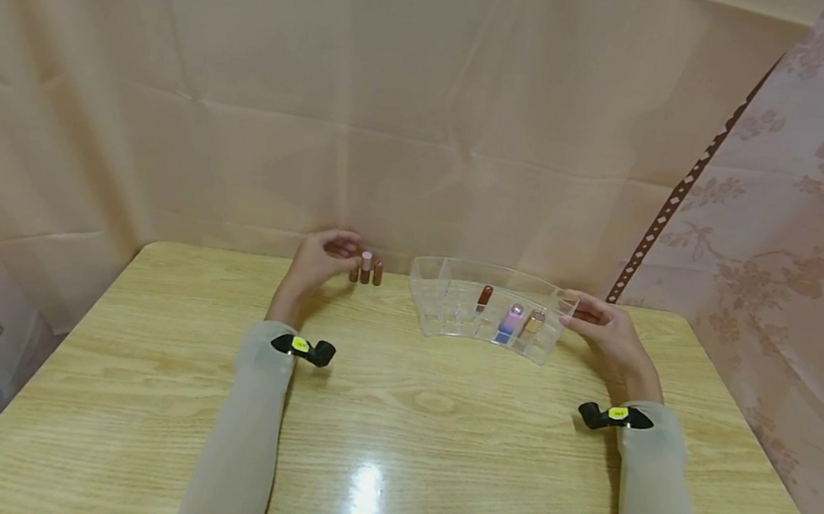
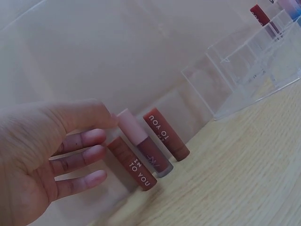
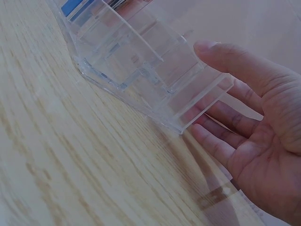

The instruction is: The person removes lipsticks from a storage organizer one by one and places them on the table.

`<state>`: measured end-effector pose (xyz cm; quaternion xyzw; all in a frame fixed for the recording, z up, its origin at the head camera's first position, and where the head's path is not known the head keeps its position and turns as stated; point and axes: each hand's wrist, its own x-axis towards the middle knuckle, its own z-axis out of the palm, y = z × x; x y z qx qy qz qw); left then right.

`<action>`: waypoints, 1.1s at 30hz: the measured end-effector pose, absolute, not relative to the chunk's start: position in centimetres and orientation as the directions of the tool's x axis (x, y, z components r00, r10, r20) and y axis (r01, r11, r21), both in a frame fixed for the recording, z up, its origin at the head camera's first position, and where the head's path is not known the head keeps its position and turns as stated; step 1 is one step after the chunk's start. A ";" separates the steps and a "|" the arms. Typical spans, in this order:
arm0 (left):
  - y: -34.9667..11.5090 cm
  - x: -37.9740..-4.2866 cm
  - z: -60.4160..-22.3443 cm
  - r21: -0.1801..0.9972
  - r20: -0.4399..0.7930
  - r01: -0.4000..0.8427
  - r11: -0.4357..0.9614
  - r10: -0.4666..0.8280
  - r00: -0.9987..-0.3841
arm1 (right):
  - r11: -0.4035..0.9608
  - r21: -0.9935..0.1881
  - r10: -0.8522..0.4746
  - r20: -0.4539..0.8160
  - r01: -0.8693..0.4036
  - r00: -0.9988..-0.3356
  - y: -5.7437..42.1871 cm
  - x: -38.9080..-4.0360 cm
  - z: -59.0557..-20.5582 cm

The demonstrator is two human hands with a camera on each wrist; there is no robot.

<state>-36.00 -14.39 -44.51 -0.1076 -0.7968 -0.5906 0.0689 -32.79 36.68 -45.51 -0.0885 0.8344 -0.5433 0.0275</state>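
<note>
Three lip tubes stand upright in a row at the table's back edge: a pink-capped lip gloss (image 2: 143,141) between a brown tube (image 2: 133,165) and another brown tube (image 2: 167,135), both lettered "INTO YOU". Just left of them is my left hand (image 1: 316,264), fingers loosely bent, its thumb tip at the pink cap; whether it touches cannot be told. To the right stands a clear acrylic organizer (image 1: 450,324). My right hand (image 1: 603,332) is spread around its right end, thumb in front and fingers behind the clear wall (image 3: 207,106), without a visible tight grip.
Inside the organizer are a dark red lip tube (image 1: 485,298), a pink-and-blue tube (image 1: 510,324) and a gold-toned item (image 1: 534,323). The wood-grain table (image 1: 437,444) stretches in front. A beige cloth (image 1: 396,121) hangs close behind; a floral cloth (image 1: 797,247) hangs at right.
</note>
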 end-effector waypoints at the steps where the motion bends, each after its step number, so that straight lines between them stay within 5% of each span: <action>1: -14.4 -35.9 -44.4 0.924 0.240 0.256 0.283 0.089 -0.967 | 0.386 -0.915 -0.180 0.048 -0.115 -0.982 36.7 -32.8 -45.5; 33: -12.8 -34.6 -39.9 0.871 0.406 0.411 0.269 0.076 -0.911 | 0.397 -0.913 -0.166 0.028 -0.093 -0.986 36.7 -32.7 -45.4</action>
